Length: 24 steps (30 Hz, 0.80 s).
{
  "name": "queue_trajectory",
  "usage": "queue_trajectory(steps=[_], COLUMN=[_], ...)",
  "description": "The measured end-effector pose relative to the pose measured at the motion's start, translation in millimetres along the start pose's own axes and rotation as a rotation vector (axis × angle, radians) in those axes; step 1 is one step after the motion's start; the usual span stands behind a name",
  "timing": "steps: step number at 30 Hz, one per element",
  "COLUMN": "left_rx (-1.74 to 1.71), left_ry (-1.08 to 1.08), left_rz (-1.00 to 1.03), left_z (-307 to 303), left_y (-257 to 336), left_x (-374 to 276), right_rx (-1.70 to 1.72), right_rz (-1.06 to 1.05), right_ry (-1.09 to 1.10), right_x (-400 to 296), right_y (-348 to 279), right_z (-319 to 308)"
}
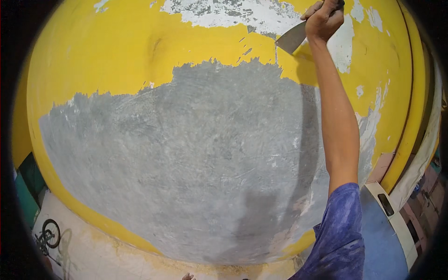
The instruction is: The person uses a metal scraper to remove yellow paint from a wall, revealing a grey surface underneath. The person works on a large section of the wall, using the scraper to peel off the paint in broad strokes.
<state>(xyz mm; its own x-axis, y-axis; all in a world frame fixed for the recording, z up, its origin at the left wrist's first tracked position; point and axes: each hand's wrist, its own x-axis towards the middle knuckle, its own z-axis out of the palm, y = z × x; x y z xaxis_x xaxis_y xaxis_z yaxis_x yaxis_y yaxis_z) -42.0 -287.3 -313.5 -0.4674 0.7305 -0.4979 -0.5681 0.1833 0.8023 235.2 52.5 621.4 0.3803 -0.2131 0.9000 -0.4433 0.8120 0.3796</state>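
My right hand (pixel 323 21) is raised at the upper right, closed around the handle of a wide-bladed scraper (pixel 292 38). The blade's edge lies at or close to the yellow paint (pixel 224 42) of a wall, beside a thin vertical crack; firm contact cannot be told. Below the yellow is a large bare grey patch (pixel 210 140) with a ragged upper edge. Whitish, flaked areas (pixel 224 12) show at the top and right of the hand. At the bottom edge, a small skin-coloured part (pixel 188 276) shows; whether it is left fingertips or toes cannot be told.
A phone (pixel 386 204) lies on a pale ledge (pixel 402 227) at the lower right, beside a blue surface (pixel 378 234). A bicycle (pixel 47 238) stands on the light floor (pixel 98 252) at the lower left. A yellow vertical edge or pipe (pixel 416 105) borders the wall at the right.
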Motion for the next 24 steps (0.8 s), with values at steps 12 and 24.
queue_trajectory(steps=[12,24], left_rx=[0.16,0.182], left_ry=[0.056,0.111], left_rz=[-0.073,-0.218], left_z=[-40.6,-39.1], left_y=[-21.6,-43.1], left_x=[17.4,-4.7], right_rx=[-0.668,-0.525], right_rz=[-0.631,-0.059], right_ry=[0.114,0.102], right_x=[29.3,3.9], right_y=[49.9,-0.4], right_z=[20.5,55.6])
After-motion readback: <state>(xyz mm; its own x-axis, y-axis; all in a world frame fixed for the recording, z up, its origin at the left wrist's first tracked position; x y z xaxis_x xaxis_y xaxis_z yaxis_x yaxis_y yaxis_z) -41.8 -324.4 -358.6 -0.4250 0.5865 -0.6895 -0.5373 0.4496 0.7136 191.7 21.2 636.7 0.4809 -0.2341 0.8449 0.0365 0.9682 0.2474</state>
